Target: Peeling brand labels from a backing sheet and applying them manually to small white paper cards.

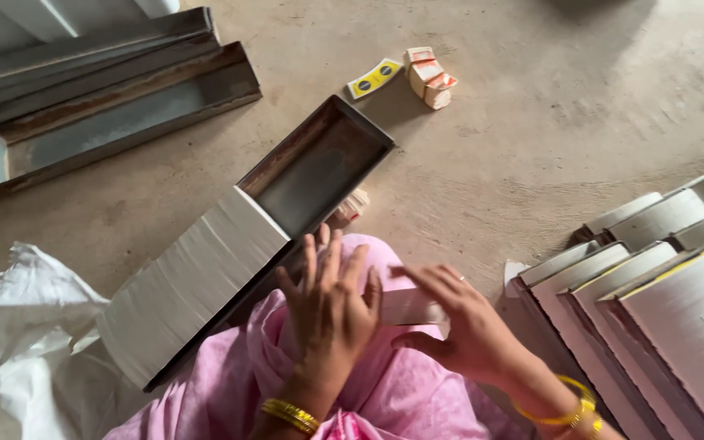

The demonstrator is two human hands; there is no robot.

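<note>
Right hand (458, 326) and left hand (332, 314) grip a small white card stack (409, 308).

I have just one view, from the camera worn on the person's head, tilted steeply down and a little forward over the lap. It sits close: the left hand (332, 305) and right hand (462, 326) fill the lower middle, with the pink cloth garment (393, 391) at the bottom edge. Ahead, my view reaches across the bare grey concrete floor (531, 122) to the top edge. The long rusty metal tray (319, 159) runs diagonally away from the lap. No second view shares any of this.
</note>
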